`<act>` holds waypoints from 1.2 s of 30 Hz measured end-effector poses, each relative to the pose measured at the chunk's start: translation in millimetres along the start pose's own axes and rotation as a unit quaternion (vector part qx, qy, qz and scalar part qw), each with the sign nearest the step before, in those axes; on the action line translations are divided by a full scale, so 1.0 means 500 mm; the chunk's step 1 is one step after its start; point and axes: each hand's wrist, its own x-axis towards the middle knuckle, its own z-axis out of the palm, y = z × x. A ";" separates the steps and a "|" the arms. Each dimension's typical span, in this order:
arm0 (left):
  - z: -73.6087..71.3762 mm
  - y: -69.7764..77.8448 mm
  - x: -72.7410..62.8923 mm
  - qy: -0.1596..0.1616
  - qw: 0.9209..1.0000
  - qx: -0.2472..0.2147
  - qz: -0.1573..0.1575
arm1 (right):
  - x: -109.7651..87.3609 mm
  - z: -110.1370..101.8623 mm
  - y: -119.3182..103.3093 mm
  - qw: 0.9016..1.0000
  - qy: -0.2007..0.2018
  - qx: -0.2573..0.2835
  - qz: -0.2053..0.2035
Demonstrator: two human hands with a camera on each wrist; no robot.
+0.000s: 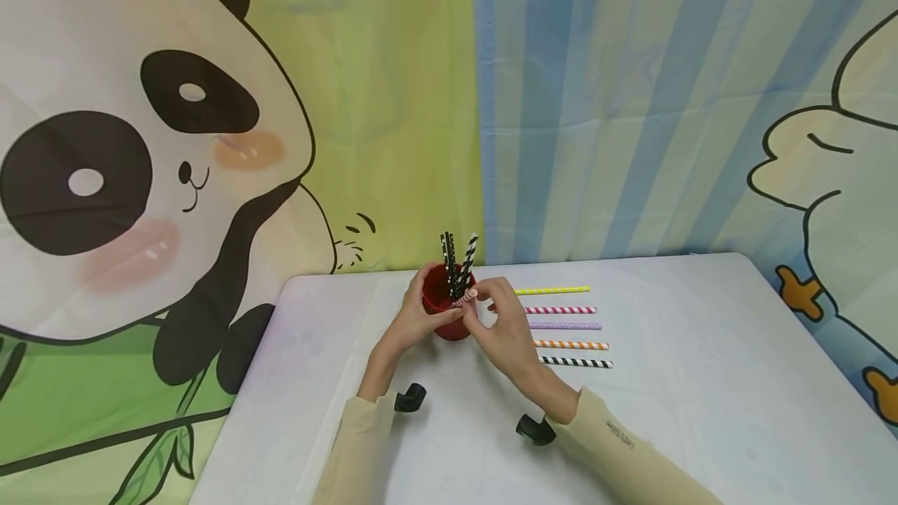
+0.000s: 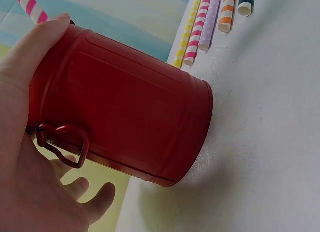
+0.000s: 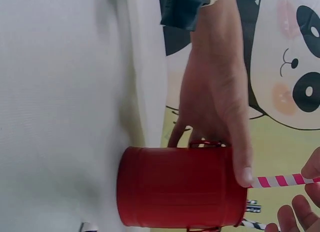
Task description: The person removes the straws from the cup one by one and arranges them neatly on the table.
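A small red metal bucket [image 1: 454,329] with wire side handles stands on the table. My left hand [image 1: 412,319] grips it at the upper part, the thumb lying along the rim and the fingers around the far side. With thumb and fingertips, my right hand [image 1: 507,333] pinches a pink-and-white striped paper straw [image 3: 280,181]. The straw's lower end is at the bucket's rim beside my left thumb; how deep it reaches inside is hidden. Black dotted straws [image 1: 449,265] and a black-and-white striped straw [image 1: 468,257] stand upright in the bucket.
To the right on the white table [image 1: 673,380] lies a row of straws: yellow [image 1: 561,289], pink striped [image 1: 564,309], purple dotted [image 1: 568,326], orange striped [image 1: 575,345] and black striped [image 1: 578,362]. A panda-print curtain [image 1: 393,100] hangs behind the table.
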 end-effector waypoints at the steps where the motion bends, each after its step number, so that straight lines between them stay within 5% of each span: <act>1: 0.000 -0.001 0.000 -0.001 1.000 -0.001 0.000 | 0.001 -0.002 -0.002 1.000 0.001 0.002 -0.001; 9: 0.000 0.007 0.001 -0.009 1.000 -0.003 -0.010 | 0.005 -0.027 -0.031 1.000 0.012 0.026 -0.009; 18: -0.012 0.078 -0.026 -0.032 0.999 -0.002 -0.008 | 0.005 -0.052 -0.048 0.999 0.013 0.041 -0.006; 26: 0.000 -0.002 0.003 -0.013 1.000 0.008 -0.006 | -0.006 -0.071 -0.056 0.999 0.009 0.031 0.013; 36: 0.001 -0.002 0.001 -0.003 1.000 -0.003 0.003 | -0.009 -0.106 -0.072 0.999 0.031 0.030 0.008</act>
